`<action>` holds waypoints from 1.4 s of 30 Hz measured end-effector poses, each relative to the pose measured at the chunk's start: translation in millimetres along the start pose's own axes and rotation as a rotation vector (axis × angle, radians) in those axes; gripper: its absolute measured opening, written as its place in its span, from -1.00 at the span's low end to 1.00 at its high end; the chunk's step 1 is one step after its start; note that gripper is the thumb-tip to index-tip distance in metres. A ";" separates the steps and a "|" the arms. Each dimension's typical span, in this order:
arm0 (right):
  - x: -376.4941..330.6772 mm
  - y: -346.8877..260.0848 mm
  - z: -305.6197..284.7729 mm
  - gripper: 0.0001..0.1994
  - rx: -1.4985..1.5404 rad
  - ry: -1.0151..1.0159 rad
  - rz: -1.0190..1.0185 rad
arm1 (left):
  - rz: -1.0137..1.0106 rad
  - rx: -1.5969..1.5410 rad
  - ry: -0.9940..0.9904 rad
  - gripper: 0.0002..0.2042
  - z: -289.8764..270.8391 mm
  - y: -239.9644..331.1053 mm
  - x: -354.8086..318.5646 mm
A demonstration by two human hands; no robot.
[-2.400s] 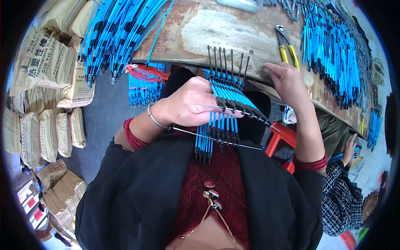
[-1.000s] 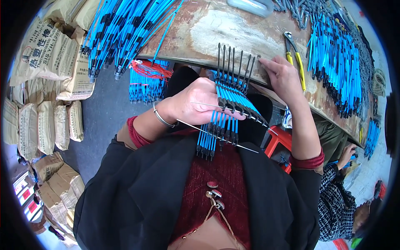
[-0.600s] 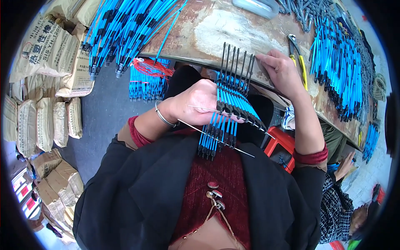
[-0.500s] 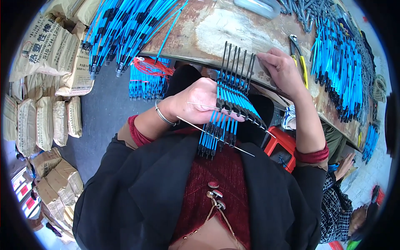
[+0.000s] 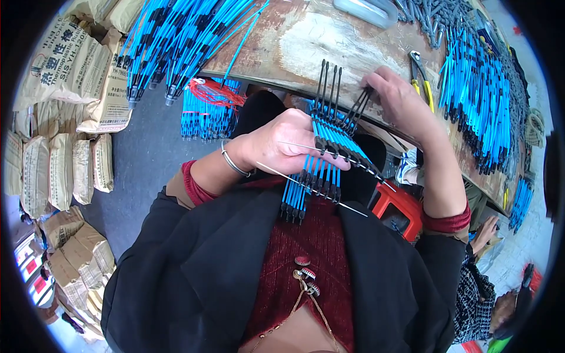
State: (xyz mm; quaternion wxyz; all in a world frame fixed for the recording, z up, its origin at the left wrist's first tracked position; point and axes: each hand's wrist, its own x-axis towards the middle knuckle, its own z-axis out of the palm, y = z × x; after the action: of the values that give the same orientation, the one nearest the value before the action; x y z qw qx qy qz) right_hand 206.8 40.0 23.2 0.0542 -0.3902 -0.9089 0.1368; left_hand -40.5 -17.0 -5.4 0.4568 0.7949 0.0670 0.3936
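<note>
My left hand [image 5: 288, 144] is closed around a row of thin blue rods [image 5: 344, 134] with black fittings, in front of my chest. Two thin metal wires, an upper wire [image 5: 385, 182] and a lower wire [image 5: 353, 209], run crosswise through the black fittings. Several long black stems [image 5: 331, 88] stand up from the row toward the table. At the table's edge, my right hand [image 5: 400, 103] pinches the tips of a few of these stems, which lean right, apart from the upright ones. Its fingertips are partly hidden.
Cutting pliers [image 5: 421, 79] with yellow handles lie on the worn wooden table [image 5: 318, 41]. Piles of blue rods lie at the left [image 5: 176, 41] and right [image 5: 479, 100]. A red stool [image 5: 397, 209] stands below; another person's hand [image 5: 485, 232] shows at right. Paper sacks [image 5: 65, 170] are stacked left.
My right hand has closed on a few black stems and drawn them to the right, away from the others. The row in my left hand has shifted slightly right.
</note>
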 end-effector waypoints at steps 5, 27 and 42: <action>-3.8 4.0 3.1 -0.83 0.080 0.026 0.036 | -0.059 -0.054 0.018 -0.81 2.0 -1.5 -1.4; 6.3 7.4 0.9 -0.86 0.058 0.006 0.036 | -0.014 -0.046 0.005 -0.79 -5.8 -4.3 1.9; 14.3 10.1 0.4 -0.84 0.088 0.019 0.013 | -0.130 -0.274 0.014 -0.81 -10.1 -3.5 6.0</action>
State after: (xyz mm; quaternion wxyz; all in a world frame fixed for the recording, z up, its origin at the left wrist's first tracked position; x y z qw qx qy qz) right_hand 203.9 56.8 19.7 0.0793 -0.3945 -0.8989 0.1735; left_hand -42.5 -5.4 -2.0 0.5850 0.7165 0.0671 0.3740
